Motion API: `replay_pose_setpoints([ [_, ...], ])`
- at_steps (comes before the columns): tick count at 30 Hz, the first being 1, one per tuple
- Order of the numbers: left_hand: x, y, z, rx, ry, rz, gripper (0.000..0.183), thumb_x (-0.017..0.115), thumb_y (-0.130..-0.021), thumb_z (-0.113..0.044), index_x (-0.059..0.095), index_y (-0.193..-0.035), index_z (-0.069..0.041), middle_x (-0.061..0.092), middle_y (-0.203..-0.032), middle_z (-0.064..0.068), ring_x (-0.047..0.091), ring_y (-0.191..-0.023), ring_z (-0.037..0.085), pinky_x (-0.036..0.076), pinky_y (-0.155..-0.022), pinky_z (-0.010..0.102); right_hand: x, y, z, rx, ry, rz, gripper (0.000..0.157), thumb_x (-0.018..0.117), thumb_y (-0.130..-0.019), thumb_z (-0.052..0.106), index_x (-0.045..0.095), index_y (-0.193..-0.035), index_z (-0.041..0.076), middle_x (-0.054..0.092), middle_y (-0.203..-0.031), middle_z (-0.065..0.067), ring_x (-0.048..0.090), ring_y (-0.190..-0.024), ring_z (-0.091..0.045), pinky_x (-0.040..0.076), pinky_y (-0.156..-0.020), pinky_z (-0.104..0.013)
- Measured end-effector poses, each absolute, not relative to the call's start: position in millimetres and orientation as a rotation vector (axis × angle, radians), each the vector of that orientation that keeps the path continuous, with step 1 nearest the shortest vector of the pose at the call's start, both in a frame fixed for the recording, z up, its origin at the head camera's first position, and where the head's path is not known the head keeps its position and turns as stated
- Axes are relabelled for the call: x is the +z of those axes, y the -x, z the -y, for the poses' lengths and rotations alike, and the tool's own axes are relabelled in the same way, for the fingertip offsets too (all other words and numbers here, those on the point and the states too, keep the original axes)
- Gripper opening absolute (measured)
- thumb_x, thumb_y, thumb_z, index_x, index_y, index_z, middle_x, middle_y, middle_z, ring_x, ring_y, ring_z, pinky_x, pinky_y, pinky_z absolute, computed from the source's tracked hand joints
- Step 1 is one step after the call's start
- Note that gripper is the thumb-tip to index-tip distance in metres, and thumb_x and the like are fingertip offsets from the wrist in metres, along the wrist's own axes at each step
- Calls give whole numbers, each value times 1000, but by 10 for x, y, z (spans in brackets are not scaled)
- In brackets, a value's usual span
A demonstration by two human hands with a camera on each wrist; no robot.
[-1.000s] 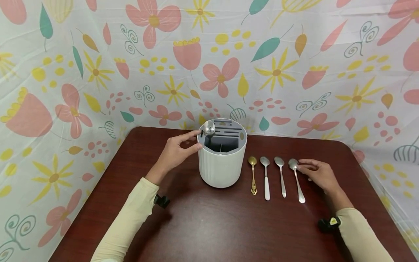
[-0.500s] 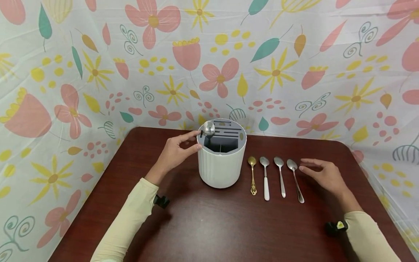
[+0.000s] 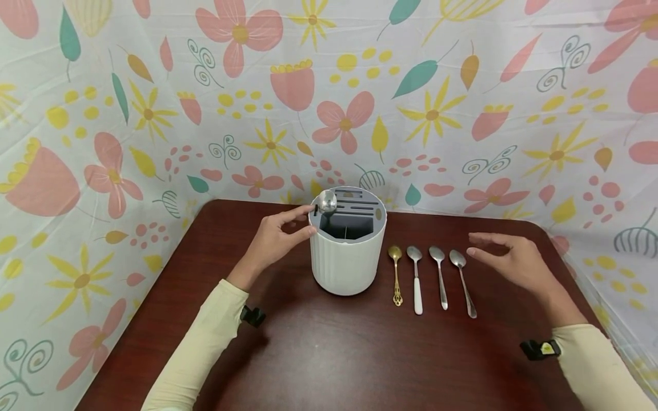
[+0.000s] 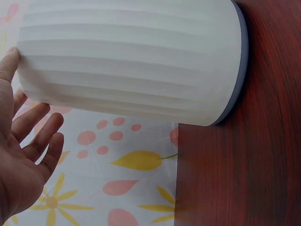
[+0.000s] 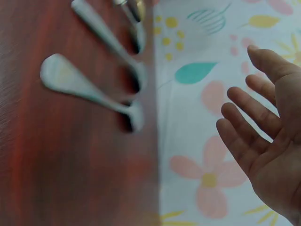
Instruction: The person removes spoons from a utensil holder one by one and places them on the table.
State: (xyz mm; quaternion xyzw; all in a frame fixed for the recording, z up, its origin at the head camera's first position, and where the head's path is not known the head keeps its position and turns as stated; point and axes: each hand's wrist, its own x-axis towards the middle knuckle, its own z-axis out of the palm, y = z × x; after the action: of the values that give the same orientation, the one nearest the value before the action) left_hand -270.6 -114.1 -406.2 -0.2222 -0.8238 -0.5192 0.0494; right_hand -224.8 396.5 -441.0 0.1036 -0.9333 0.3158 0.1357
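Observation:
My left hand [image 3: 275, 245] touches the rim of a white ribbed utensil holder [image 3: 345, 265] with index finger and thumb; in the left wrist view its other fingers are spread loosely beside the holder's wall [image 4: 127, 61]. A round silver spoon bowl [image 3: 328, 201] shows at the holder's top left; its handle is hidden. Right of the holder lie a gold spoon [image 3: 396, 277], a white-handled spoon [image 3: 417, 279], a silver spoon [image 3: 439, 278] and a rightmost silver spoon [image 3: 464, 283]. My right hand [image 3: 516, 260] hovers just right of that last spoon, holding nothing, fingers apart.
The holder's grey top insert [image 3: 354, 206] has narrow slots at the back and a divided square compartment in front. All stands on a dark red-brown table [image 3: 319, 354]. A flower-print cloth [image 3: 432, 154] hangs behind the table's far edge.
My right hand has let go of the rightmost spoon and moved right and up, away from it. That spoon's head has shifted slightly left. My left hand stays at the holder's rim.

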Motion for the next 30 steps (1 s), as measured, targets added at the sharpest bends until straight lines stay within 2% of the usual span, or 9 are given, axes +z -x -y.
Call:
replay_pose_setpoints([
  [8,-3825,2519,1100,-1595,695,2503,48,77,-94,-18,65,-140,-13,69,-128,14,61,-117,39,52,-92,51,-3968,2258,-3669,883,-382,2605,34,87,-84,26,79,-117,27,77,-96,5,61,-90,11,42,-73,-10],
  [11,-3829,2523,1101,-1609,693,2501,48,77,-94,-17,65,-140,-12,68,-129,14,61,-118,41,51,-93,54,-3804,2270,-3526,869,-388,2626,33,86,-85,32,78,-117,32,77,-97,11,63,-92,6,42,-73,-13],
  [15,-3834,2525,1099,-1609,684,2504,47,77,-94,-18,65,-139,-13,69,-128,15,61,-117,42,51,-92,52,-3605,2303,-3342,903,-419,2639,35,85,-86,33,77,-120,32,75,-106,14,65,-87,6,46,-69,-11],
  [18,-3829,2521,1117,-1596,679,2505,47,77,-94,-19,66,-139,-13,69,-127,14,62,-116,40,52,-91,51,-3503,2379,-3194,972,-511,2582,37,87,-84,24,78,-120,28,75,-110,10,69,-83,8,49,-70,-8],
  [21,-3830,2523,1138,-1586,678,2506,47,77,-94,-19,66,-139,-13,69,-127,14,63,-115,36,52,-91,51,-3424,2453,-3044,1019,-607,2524,41,88,-83,17,77,-121,28,76,-112,6,70,-87,5,51,-76,-8],
  [24,-3832,2521,1148,-1586,668,2504,47,77,-93,-19,66,-139,-14,69,-128,13,63,-115,33,53,-92,53,-3366,2511,-2909,1009,-671,2500,42,87,-83,18,77,-123,29,76,-117,3,69,-90,4,50,-80,-9],
  [28,-3833,2525,1131,-1612,687,2501,47,77,-94,-19,66,-139,-13,68,-131,12,62,-118,33,50,-97,59,-3327,2565,-2756,1017,-712,2488,37,87,-84,18,78,-119,26,77,-113,2,67,-90,3,50,-82,-11],
  [30,-3833,2528,1126,-1611,692,2503,47,77,-94,-20,65,-140,-14,68,-132,11,62,-119,31,50,-98,58,-3315,2591,-2679,1019,-739,2477,35,87,-83,17,79,-117,24,77,-111,3,66,-90,3,51,-83,-12],
])
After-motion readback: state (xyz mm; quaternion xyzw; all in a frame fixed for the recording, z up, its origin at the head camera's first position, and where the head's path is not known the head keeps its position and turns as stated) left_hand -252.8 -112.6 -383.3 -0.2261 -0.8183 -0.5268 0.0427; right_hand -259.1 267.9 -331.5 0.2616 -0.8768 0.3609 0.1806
